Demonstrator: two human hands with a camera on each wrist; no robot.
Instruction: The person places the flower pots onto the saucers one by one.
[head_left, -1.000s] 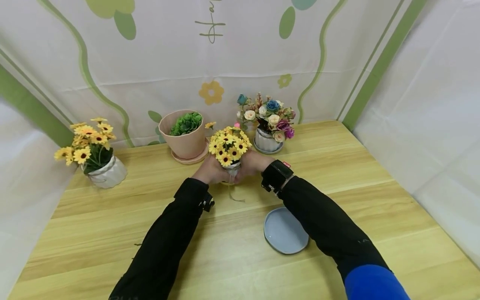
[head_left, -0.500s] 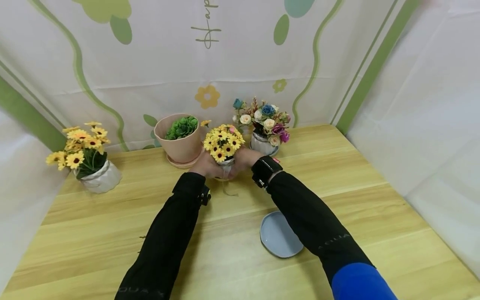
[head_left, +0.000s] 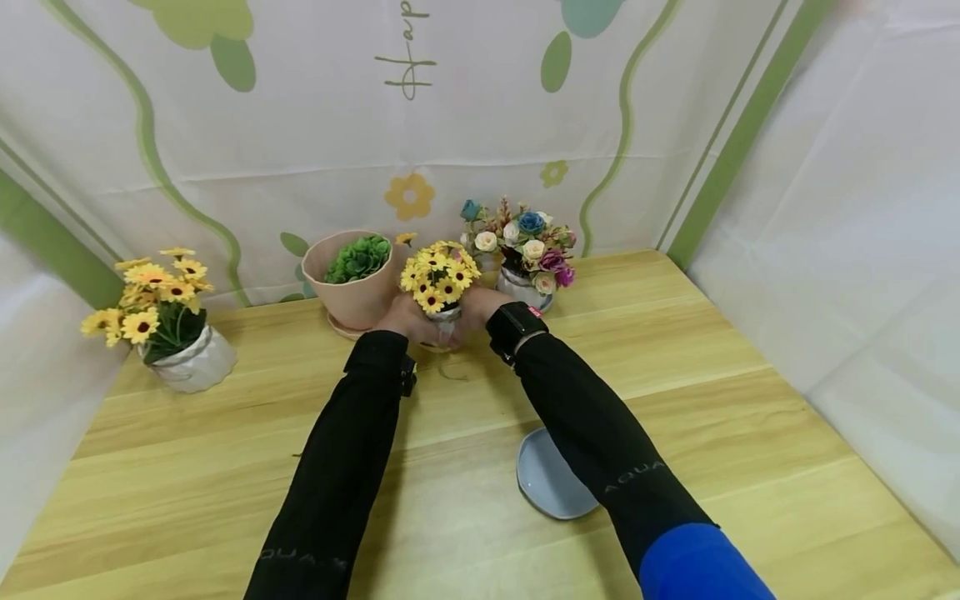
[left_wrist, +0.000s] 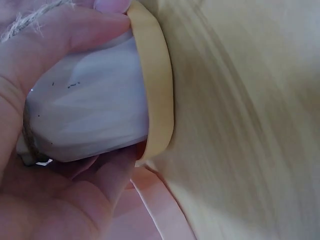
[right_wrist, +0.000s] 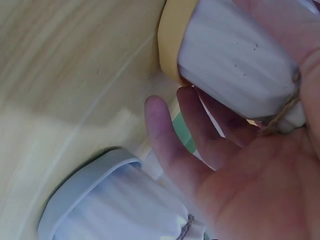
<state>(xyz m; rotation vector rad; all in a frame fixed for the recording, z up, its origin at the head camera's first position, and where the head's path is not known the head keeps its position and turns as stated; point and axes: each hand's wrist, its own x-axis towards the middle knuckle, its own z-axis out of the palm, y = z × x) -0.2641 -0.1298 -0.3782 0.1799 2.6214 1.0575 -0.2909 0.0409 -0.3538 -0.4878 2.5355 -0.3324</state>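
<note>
From the head view I see both my hands cupped around the small white pot (head_left: pixel 444 321) of yellow daisies (head_left: pixel 438 275), far back on the wooden table (head_left: pixel 712 367), between the pink pot (head_left: pixel 358 287) of green succulent and the grey pot (head_left: pixel 521 287) of mixed roses. My left hand (head_left: pixel 408 321) grips the white pot from its side, and the left wrist view shows the fingers (left_wrist: pixel 65 30) curled over the faceted white body (left_wrist: pixel 90 107), with a yellow saucer (left_wrist: pixel 157 85) pressed against the pot's base and a bit of twine (left_wrist: pixel 25 22) at the pot's neck. My right hand (head_left: pixel 476 308) holds the opposite side; in the right wrist view the palm (right_wrist: pixel 250 185) wraps the pot with the twine (right_wrist: pixel 282 112) running across it, while two fingers (right_wrist: pixel 165 135) stretch past the saucer (right_wrist: pixel 172 35). I cannot tell whether the saucer touches the table. A blue plate (head_left: pixel 543 479) lies nearer me, partly under my right sleeve (head_left: pixel 592 433). Another daisy pot (head_left: pixel 183 362) stands well apart at the far left edge.
</note>
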